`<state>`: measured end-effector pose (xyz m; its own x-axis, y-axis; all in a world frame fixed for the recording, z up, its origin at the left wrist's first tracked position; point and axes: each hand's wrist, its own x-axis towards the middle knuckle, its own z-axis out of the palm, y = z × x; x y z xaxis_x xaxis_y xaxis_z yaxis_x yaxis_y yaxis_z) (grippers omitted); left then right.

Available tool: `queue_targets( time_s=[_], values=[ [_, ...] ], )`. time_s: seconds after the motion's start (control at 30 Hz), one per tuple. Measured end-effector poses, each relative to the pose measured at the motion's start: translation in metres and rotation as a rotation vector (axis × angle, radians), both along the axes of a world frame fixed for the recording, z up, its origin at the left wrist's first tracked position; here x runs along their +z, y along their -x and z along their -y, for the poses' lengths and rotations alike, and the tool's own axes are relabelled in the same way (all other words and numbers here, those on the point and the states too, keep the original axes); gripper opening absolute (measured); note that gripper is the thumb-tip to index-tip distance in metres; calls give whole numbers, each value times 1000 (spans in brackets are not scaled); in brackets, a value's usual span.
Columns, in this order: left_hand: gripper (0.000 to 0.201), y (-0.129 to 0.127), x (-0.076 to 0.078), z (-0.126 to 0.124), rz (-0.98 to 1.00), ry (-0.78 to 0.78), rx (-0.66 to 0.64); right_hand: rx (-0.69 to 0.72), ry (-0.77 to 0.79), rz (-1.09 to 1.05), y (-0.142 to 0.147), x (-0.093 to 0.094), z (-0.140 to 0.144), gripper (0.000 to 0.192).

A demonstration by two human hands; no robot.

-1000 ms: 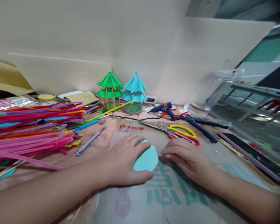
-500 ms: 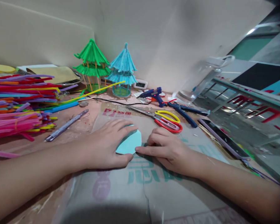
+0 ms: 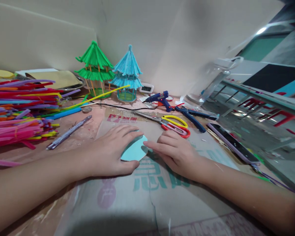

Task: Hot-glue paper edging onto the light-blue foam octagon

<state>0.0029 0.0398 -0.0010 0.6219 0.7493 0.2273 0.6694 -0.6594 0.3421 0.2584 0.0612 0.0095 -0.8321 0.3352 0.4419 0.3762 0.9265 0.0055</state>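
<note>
A light blue card piece (image 3: pixel 135 149) with a rounded outline lies on the cardboard sheet (image 3: pixel 127 203). My left hand (image 3: pixel 113 152) arches over its left side and holds it between the thumb at the near edge and the fingers at the far edge. My fingers hide part of the piece. From the right, my right hand (image 3: pixel 175 152) touches the card's right edge with a stretched-out index fingertip. Its other fingers are curled and grip nothing visible. Behind the right hand lie scissors (image 3: pixel 175 122) with yellow and red handles.
Pipe cleaners (image 3: pixel 22 111) are heaped at left beside a pen (image 3: pixel 68 132). A green pagoda model (image 3: pixel 94 68) and a blue one (image 3: pixel 127 73) stand behind. A glue gun (image 3: pixel 158 100), pliers (image 3: pixel 193 118), a clear jug (image 3: pixel 208 82) and a phone (image 3: pixel 232 142) are on the right.
My right index fingertip has shifted up along the card's right edge, from its lower corner. My left hand keeps its hold. The whole view has shifted slightly.
</note>
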Motion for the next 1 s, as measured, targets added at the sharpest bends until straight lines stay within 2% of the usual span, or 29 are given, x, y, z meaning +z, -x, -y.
queue_targets(
  time_s=[0.2,0.5,0.6,0.7,0.8,0.9,1.0],
  values=[
    [72,-1,2,0,9,8,5,83,107,46,-1,4,-1,32],
    [73,-1,1,-1,26,8,-2,76,189,-172,-1,5,1,6],
    [73,-1,0,-1,22,10,1,132,182,-136,-1,4,0,3],
    [72,-1,1,-1,5,12,2,189,188,-43,-2,5,3,12],
    [72,-1,1,0,-4,8,-1,230,167,-60,-1,8,9,19],
    [73,0,1,-1,-3,-1,-4,262,120,-89,0,9,13,17],
    [73,0,0,-1,-3,0,4,237,94,-17,1,10,14,15]
  ],
)
